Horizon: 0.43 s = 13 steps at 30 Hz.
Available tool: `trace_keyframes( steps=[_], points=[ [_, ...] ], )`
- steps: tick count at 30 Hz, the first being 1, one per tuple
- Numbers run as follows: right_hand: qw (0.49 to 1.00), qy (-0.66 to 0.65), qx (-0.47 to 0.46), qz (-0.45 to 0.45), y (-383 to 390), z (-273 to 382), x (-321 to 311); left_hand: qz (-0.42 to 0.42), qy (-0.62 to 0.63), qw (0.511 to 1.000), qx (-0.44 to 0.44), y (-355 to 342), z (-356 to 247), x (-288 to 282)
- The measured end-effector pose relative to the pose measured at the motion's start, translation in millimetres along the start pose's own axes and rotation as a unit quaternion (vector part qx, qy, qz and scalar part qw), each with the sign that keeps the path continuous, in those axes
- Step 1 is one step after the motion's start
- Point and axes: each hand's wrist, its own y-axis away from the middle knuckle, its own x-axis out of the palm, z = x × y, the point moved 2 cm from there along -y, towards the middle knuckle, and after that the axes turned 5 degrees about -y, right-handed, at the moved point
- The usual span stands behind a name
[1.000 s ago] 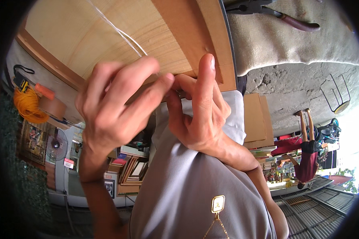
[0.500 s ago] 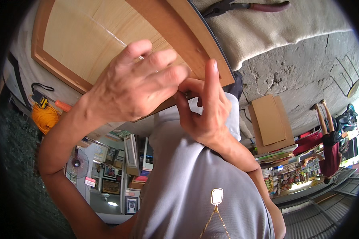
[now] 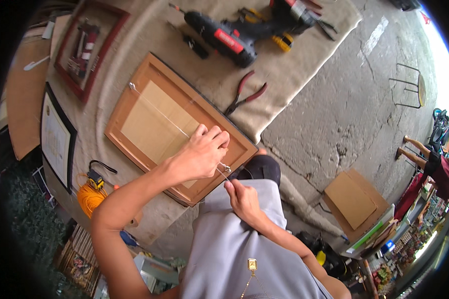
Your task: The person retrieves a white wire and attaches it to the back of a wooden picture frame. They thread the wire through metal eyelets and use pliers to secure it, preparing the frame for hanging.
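A wooden picture frame (image 3: pixel 177 85) lies face down on the cloth-covered table in front of me. Thin wire (image 3: pixel 160 113) runs across its back from a metal hanger (image 3: pixel 131 85) at the far left corner to another metal ring (image 3: pixel 226 168) at the near right. Over the near right part of the frame, my left hand (image 3: pixel 202 153) is closed around the wire, fingers curled. My right hand (image 3: pixel 244 200), just off the near edge and close to my lap, pinches the wire's end beside the ring. The exact fingertip grip is partly hidden.
Pliers with red handles (image 3: pixel 242 94) lie beyond the frame, near a black cordless drill (image 3: pixel 224 40) and other tools. A red frame (image 3: pixel 87 57), a black-edged frame (image 3: pixel 55 137) and orange cord (image 3: pixel 91 200) are at left. Cardboard (image 3: pixel 351 194) and a person (image 3: pixel 436 169) are at right.
My view has pulled back and shows more of the table. My hands have moved apart from their close, touching position, and my right hand now pulls the wire end out toward me.
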Motion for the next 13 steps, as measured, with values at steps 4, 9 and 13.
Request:
trace_keyframes(
  steps=[4,9,13],
  points=[
    [0.980,0.109,-0.152,0.070,32,14,-7,0.040,-0.024,0.999,-0.020,-6,-4,-3],
    [0.900,0.172,-0.296,0.269,91,9,-16,0.100,-0.046,0.991,-0.072,-6,-6,-5],
    [0.908,0.125,-0.183,0.356,136,18,-82,0.070,-0.032,0.994,-0.079,-7,-1,13]
  ],
)
